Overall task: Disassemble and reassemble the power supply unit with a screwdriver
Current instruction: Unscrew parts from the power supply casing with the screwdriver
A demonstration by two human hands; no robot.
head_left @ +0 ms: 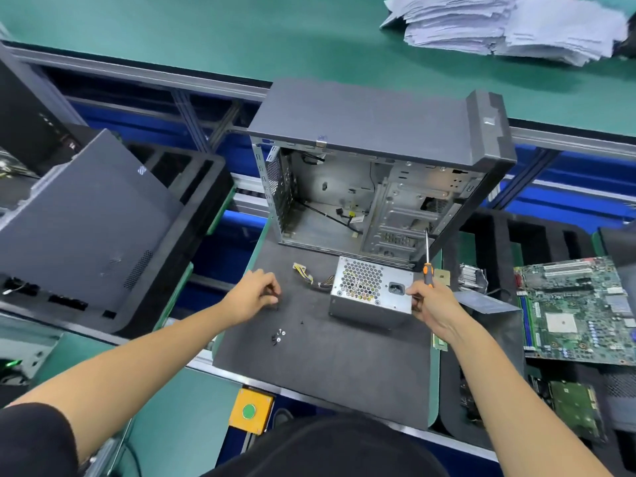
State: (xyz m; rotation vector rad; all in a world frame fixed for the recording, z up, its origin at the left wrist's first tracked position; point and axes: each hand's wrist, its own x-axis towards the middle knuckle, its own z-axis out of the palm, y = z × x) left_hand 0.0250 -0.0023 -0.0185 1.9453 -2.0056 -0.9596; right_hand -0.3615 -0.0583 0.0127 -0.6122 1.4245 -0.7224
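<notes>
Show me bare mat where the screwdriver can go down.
Bare mat lies in front of the power supply, right of the loose screws. Crowded: between power supply and case, where cables lie, and under the left hand.

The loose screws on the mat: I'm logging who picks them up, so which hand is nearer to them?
Left. The left hand hovers just above the loose screws; the right hand is far to their right, gripping the screwdriver beside the power supply unit.
</notes>
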